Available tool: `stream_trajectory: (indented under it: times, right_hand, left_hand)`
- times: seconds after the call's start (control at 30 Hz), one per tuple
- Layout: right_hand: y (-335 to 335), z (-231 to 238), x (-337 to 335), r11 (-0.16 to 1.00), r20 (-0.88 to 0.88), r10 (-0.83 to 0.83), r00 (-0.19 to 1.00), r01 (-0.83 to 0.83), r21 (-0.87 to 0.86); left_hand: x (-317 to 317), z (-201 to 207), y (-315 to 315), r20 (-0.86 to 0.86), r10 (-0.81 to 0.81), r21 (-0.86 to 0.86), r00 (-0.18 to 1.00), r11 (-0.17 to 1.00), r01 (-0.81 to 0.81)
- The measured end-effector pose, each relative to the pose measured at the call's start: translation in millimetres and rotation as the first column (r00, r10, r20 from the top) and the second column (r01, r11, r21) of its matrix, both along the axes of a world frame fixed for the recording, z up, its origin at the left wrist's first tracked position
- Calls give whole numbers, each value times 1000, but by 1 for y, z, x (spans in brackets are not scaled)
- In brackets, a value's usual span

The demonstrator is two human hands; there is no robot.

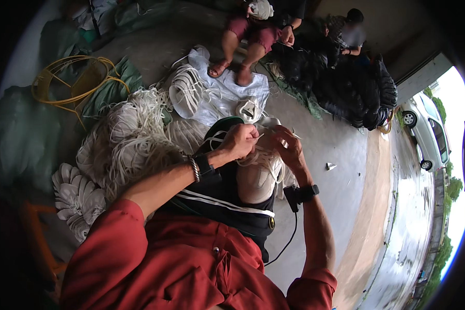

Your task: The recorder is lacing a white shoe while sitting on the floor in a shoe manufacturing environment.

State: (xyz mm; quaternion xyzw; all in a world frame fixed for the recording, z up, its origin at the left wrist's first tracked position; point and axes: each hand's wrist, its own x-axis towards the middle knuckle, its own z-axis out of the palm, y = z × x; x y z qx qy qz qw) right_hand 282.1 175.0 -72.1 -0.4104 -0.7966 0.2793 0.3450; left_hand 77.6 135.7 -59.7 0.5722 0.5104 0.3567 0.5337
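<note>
A whitish shoe upper (255, 182) lies over my lap, with loose pale laces (263, 156) tangled across its top. My left hand (238, 142) is closed above it, thumb and forefinger pinched on a thin pale lace end. Just to its right, my right hand (289, 149) also pinches a lace, and a short light tip sticks out past the fingers. The two hands are a small gap apart. Fingers hide part of the laces and the far end of the upper.
A large heap of white shoe uppers with laces (132, 139) lies at my left. More uppers (185, 92) rest near a white plastic sheet (219, 98). A yellow round frame (70, 85) stands far left. Two people sit ahead, near black bundles (341, 90). Outside is a car (427, 129).
</note>
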Motion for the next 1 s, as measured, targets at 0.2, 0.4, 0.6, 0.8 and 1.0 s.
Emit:
stream_trajectory:
  times: [0.2,0.4,0.6,0.8,1.0]
  right_hand:
    - [-7,6,5,999,-9,38,999,-38,-23]
    - [-7,4,7,1000,-13,29,999,-29,-3]
    - [-7,3,3,997,2,12,1000,-12,75]
    - [-9,14,2,977,183,14,983,-52,206]
    - [-13,29,-6,948,479,-51,876,-107,298]
  left_hand:
    - [13,-11,9,-401,162,582,902,805,114]
    - [14,-3,13,-616,162,580,771,755,305]
    - [28,-7,20,-620,185,659,763,650,378]
    - [27,-20,18,-454,223,716,863,667,204]
    - [18,-20,22,-550,134,570,825,782,253]
